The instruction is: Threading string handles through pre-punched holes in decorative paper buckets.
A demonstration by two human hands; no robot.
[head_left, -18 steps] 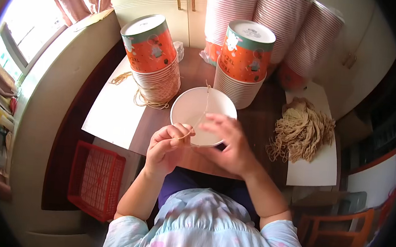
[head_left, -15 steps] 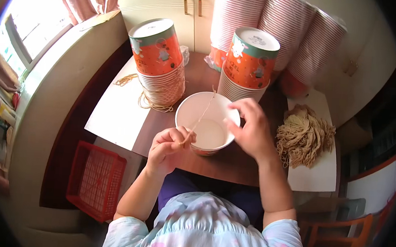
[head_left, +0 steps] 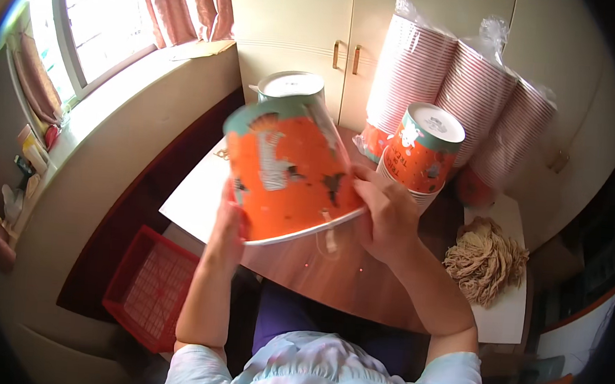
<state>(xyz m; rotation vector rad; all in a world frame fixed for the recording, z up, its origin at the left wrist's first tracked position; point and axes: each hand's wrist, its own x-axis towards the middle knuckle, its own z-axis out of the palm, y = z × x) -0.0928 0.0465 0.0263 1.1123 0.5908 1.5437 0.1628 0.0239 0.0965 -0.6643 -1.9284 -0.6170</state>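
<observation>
orange, green-banded paper bucket (head_left: 287, 180) tilted rim-down over the brown wooden bench (head_left: 386, 290)

the left hand (head_left: 229, 222) grips the bucket's wall at eight o'clock, and the right hand (head_left: 388, 212) grips it near the rim, between three and four o'clock. a thin beige string (head_left: 329, 236), blurred, hangs by the rim at five o'clock. farther out, plastic-wrapped bucket stacks (head_left: 475, 82) stand at two o'clock, and a tangled beige string heap (head_left: 486, 261) lies at four o'clock

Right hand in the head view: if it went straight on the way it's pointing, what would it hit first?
The orange bucket, since the right hand touches its side. Beyond that, perhaps the left rear upturned bucket, though depth is unclear.
</observation>
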